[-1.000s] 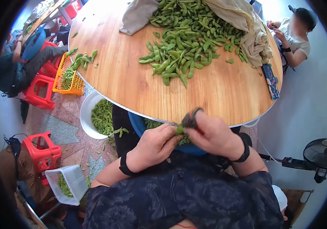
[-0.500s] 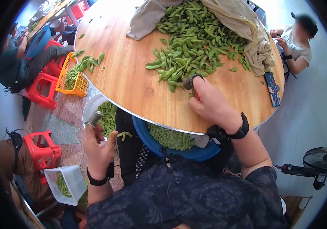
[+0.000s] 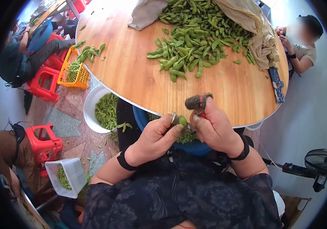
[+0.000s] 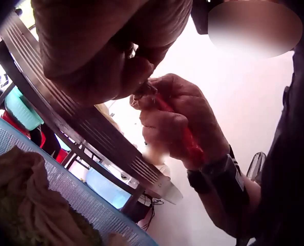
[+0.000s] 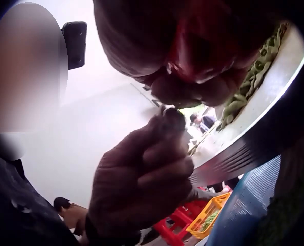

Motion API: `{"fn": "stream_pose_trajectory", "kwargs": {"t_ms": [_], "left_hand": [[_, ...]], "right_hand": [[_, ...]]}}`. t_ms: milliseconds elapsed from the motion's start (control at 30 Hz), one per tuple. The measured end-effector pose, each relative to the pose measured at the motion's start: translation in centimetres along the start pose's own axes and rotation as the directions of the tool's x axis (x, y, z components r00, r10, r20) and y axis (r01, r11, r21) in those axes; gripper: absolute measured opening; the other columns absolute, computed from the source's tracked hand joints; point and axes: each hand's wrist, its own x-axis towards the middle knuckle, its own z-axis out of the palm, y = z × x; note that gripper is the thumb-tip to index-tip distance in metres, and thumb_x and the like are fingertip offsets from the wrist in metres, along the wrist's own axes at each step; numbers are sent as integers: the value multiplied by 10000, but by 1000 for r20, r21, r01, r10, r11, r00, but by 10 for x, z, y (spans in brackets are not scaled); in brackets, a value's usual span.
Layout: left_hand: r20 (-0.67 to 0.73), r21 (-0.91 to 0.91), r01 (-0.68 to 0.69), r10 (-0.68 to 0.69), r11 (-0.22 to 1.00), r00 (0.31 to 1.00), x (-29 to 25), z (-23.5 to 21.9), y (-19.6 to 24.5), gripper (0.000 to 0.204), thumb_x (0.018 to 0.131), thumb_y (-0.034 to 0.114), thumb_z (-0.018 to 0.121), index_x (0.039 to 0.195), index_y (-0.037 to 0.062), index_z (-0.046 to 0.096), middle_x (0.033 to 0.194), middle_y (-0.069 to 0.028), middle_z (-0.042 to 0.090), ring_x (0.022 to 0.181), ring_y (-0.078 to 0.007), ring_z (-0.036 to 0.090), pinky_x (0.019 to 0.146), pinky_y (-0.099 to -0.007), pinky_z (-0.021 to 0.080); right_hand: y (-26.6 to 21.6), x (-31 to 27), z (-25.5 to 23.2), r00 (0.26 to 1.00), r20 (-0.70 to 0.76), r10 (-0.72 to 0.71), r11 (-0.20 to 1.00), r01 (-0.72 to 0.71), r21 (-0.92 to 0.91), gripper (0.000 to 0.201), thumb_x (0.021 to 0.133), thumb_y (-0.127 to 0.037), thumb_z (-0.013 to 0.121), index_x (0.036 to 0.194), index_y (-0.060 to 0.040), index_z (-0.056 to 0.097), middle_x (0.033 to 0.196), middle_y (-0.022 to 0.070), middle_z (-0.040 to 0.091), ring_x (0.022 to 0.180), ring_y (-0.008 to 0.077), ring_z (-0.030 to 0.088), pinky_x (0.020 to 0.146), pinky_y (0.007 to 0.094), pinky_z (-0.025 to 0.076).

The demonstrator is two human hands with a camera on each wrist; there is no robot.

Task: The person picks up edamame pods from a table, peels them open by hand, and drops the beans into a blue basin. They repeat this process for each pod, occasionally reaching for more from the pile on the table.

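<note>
In the head view, the left hand (image 3: pixel 154 135) pinches a green pod (image 3: pixel 183 121) between thumb and a forefinger with a dark, shiny-edged cover. Just right of it, the right hand (image 3: pixel 219 128) is curled round a red-handled tool, also plain as a red handle (image 4: pixel 190 143) in the left wrist view; its tip is unclear. A dark wrap (image 3: pixel 198 101) covers the right forefinger. Both hands are over the table's near edge, above a blue basin (image 3: pixel 139 117) holding shelled beans (image 3: pixel 186 136). A heap of pods (image 3: pixel 194 42) lies on the wooden table (image 3: pixel 133 72).
Beige cloth (image 3: pixel 262 45) borders the heap, with a patterned case (image 3: pixel 276 84) at the table's right edge. To the left stand a white bucket (image 3: pixel 90 110) of pods, a yellow basket (image 3: pixel 81 76) and red stools (image 3: pixel 45 143). A fan (image 3: pixel 324 162) is at right.
The left hand has come from beside the white bucket to the table's near edge. The right hand has drawn back from the heap; a pod is now pinched in the left hand.
</note>
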Motion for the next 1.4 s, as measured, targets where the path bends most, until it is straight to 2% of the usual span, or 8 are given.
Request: {"fn": "stream_pose_trajectory", "kwargs": {"t_ms": [400, 633, 867, 967, 1067, 1200, 1367, 1400], "left_hand": [[152, 721, -329, 325, 610, 934, 6, 5, 25, 168, 787, 51, 653, 764, 26, 489, 649, -136, 454, 596, -326, 539, 528, -407, 410], [165, 383, -87, 25, 920, 986, 6, -9, 12, 142, 774, 4, 639, 773, 16, 498, 662, -141, 485, 585, -327, 521, 509, -377, 396], [112, 659, -323, 336, 679, 935, 9, 3, 6, 154, 772, -10, 647, 771, 13, 495, 666, -134, 496, 573, -326, 519, 511, -394, 407], [34, 665, -277, 342, 694, 939, 4, 10, -1, 160, 749, -6, 657, 780, 14, 501, 676, -127, 494, 592, -321, 531, 520, -395, 425], [41, 668, -275, 335, 691, 941, 2, 8, -1, 163, 733, 7, 663, 786, 16, 508, 678, -119, 485, 610, -314, 542, 528, -391, 439], [173, 720, -405, 420, 563, 891, 8, 1, 11, 145, 737, 8, 651, 773, 16, 511, 672, -112, 485, 591, -305, 533, 522, -386, 436], [135, 400, -139, 92, 906, 987, 3, -2, 17, 72, 865, 52, 589, 810, 36, 545, 677, -62, 480, 581, -204, 519, 523, -301, 413], [109, 20, 227, -228, 974, 968, 5, -1, 25, 87, 911, 86, 545, 842, 36, 559, 691, -24, 480, 590, -154, 502, 523, -274, 396]], "right_hand": [[16, -4, -3, 963, 259, -78, 950, 151, -274, 172, 841, -44, 491, 948, 5, 366, 707, 253, 516, 692, 488, 533, 589, 506, 413], [6, -8, -9, 949, 303, 81, 997, -75, -31, 169, 849, -51, 487, 948, 5, 362, 717, 266, 509, 712, 481, 524, 612, 497, 411], [28, -7, 5, 981, 136, -138, 953, 169, -250, 158, 861, -38, 479, 968, 1, 370, 713, 232, 504, 684, 451, 527, 600, 461, 422], [19, -8, 8, 986, 127, 110, 993, -114, 26, 172, 864, -41, 474, 999, 7, 380, 745, 232, 513, 713, 444, 538, 623, 466, 430], [27, -11, 13, 985, 69, -160, 982, 166, -91, 181, 876, -47, 468, 1028, 14, 391, 800, 227, 526, 749, 427, 550, 652, 453, 443], [12, -13, 1, 987, 157, 18, 1000, -15, -15, 171, 884, -45, 459, 1036, 12, 403, 827, 214, 522, 782, 410, 552, 680, 437, 448], [-6, -9, -10, 872, 407, 273, 902, -379, 208, 165, 887, -52, 465, 1042, -27, 415, 760, 142, 512, 598, 292, 558, 526, 340, 466], [-4, -9, -9, 871, 408, 273, 901, -380, 208, 165, 887, -52, 465, 1042, -27, 415, 760, 142, 512, 598, 292, 558, 526, 340, 466]]}}
